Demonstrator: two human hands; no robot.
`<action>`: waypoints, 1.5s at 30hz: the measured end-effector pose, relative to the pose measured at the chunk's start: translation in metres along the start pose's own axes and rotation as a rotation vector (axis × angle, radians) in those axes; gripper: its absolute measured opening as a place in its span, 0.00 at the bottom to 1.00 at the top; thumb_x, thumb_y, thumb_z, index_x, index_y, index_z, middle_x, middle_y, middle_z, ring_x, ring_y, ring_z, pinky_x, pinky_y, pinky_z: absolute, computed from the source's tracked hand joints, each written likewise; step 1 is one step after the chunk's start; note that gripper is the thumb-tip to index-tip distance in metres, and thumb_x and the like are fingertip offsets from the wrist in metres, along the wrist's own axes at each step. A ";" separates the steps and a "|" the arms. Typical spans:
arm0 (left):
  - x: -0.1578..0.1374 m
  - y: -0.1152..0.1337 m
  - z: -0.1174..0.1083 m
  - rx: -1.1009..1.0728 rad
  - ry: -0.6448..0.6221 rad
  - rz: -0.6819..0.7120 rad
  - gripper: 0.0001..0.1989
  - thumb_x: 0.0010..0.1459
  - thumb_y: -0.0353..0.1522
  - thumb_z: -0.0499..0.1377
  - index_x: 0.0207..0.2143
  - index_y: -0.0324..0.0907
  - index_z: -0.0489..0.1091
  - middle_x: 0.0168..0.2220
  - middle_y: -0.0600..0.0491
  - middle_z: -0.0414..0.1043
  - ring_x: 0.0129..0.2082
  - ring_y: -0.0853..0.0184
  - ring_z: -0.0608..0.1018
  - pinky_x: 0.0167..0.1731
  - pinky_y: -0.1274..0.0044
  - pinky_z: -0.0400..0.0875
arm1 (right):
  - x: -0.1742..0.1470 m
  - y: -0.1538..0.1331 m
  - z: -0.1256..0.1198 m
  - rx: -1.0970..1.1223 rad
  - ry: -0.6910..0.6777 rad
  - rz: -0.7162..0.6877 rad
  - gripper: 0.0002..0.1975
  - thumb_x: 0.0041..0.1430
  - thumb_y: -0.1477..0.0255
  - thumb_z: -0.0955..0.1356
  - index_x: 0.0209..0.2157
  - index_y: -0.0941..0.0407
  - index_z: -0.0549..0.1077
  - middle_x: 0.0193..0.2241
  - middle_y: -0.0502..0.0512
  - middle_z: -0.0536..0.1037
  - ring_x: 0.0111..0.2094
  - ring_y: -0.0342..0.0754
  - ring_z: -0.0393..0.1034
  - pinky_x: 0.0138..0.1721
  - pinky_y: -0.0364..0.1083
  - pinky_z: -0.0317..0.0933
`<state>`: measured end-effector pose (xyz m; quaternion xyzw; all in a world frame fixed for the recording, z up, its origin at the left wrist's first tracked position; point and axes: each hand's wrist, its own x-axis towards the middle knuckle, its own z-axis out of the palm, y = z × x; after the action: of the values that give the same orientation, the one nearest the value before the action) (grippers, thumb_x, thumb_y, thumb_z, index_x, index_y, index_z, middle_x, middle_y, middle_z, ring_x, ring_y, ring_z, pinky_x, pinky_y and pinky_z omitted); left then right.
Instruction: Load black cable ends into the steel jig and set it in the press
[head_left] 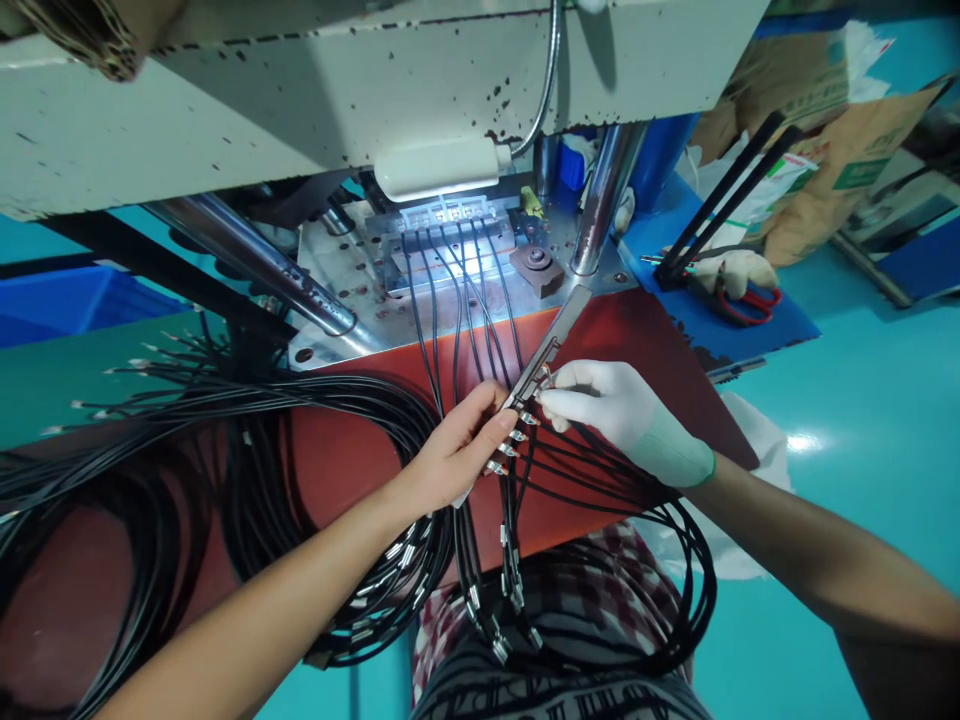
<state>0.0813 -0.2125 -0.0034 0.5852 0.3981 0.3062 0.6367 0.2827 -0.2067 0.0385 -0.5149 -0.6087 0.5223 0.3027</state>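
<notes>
My bare left hand is closed around the lower end of a long, slotted metal bar, held tilted over the red work surface. Several shiny connector ends stick out along the bar's lower side, with black cables attached. Beside the slots, my right hand, in a white glove, pinches a small cable end against the bar. The fingers partly hide it. Behind the bar, several black cables run up into a lit metal mould on the press bed.
A white lamp hangs above the mould, between steel posts. Large coils of black cable lie at left on the red surface. On the blue side table at right are red-handled scissors and black upright rods.
</notes>
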 end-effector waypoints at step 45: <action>0.004 -0.004 -0.003 -0.164 -0.022 -0.144 0.18 0.60 0.46 0.57 0.31 0.42 0.58 0.25 0.60 0.60 0.22 0.76 0.65 0.20 0.83 0.63 | -0.024 0.039 -0.047 -0.125 0.184 0.053 0.10 0.58 0.64 0.68 0.32 0.55 0.78 0.30 0.50 0.79 0.33 0.44 0.72 0.35 0.41 0.63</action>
<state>0.0799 -0.2083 -0.0081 0.5042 0.4056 0.2850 0.7071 0.3442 -0.2168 0.0178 -0.5944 -0.5960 0.4416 0.3107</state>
